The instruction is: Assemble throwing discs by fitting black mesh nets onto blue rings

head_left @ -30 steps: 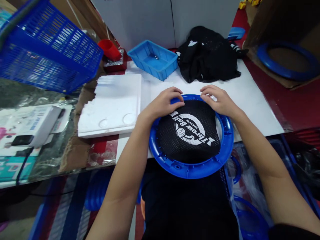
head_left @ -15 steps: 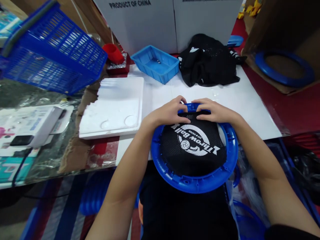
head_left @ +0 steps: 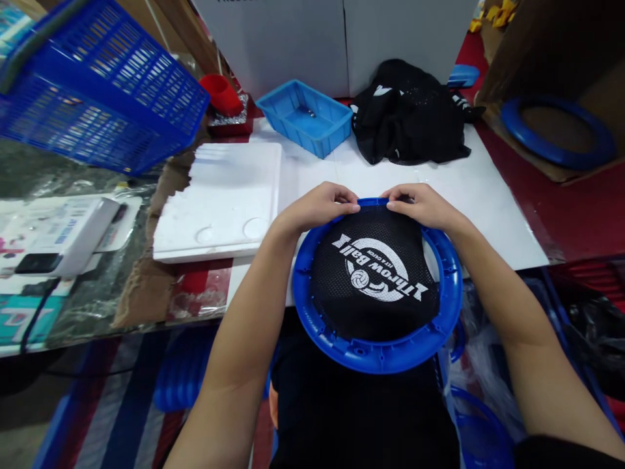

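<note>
A blue plastic ring (head_left: pixel 378 361) lies in front of me, its near edge over my lap and its far edge at the white work surface. Across its opening is a black mesh net (head_left: pixel 327 299) printed with white "Throw Ball" lettering. Along the far rim, my left hand (head_left: pixel 331 203) pinches the mesh net's edge between thumb and fingers. Close beside it on the right, my right hand (head_left: pixel 416 204) pinches the same edge. A gap shows between net and ring at the right side. The fingertips partly cover the far rim.
Beyond my hands stand a light blue tray (head_left: pixel 319 143) with small metal bits and a heap of black mesh nets (head_left: pixel 410 124). To the left are a white foam slab (head_left: pixel 219 202) and a blue basket (head_left: pixel 112 98). Another blue ring (head_left: pixel 517 140) rests in a carton at right.
My fingers, earlier spread and curled over the net, have drawn back to the far rim and closed in a pinch. The net's far edge now reaches closer to the rim.
</note>
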Tool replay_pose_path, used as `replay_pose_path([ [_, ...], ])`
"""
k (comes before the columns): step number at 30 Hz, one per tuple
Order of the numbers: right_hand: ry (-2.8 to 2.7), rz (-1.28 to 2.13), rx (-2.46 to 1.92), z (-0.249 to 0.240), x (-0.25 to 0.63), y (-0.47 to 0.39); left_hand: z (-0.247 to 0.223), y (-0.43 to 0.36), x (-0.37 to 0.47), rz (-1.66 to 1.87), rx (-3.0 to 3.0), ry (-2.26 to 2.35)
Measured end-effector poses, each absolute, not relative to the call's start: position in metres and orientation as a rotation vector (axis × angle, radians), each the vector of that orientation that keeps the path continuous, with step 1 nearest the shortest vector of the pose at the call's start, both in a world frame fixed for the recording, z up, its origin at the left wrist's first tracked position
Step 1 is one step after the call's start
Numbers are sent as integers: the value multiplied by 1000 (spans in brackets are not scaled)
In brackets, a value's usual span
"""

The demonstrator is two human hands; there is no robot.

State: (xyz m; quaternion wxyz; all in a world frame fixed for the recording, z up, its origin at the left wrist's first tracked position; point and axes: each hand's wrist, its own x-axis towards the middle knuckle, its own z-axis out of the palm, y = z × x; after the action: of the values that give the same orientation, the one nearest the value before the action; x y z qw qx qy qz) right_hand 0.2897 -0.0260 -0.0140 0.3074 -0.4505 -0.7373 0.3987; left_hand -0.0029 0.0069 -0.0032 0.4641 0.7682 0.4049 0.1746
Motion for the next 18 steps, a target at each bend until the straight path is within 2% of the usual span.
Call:
replay_pose_path([
  [7, -2069, 956, -1183, -11, 289, -26, -5, 15, -8, 383, 1887, 939],
  [18, -2063, 1164, -1170, -11, 293, -14, -8, 17, -7, 331, 1980, 951],
])
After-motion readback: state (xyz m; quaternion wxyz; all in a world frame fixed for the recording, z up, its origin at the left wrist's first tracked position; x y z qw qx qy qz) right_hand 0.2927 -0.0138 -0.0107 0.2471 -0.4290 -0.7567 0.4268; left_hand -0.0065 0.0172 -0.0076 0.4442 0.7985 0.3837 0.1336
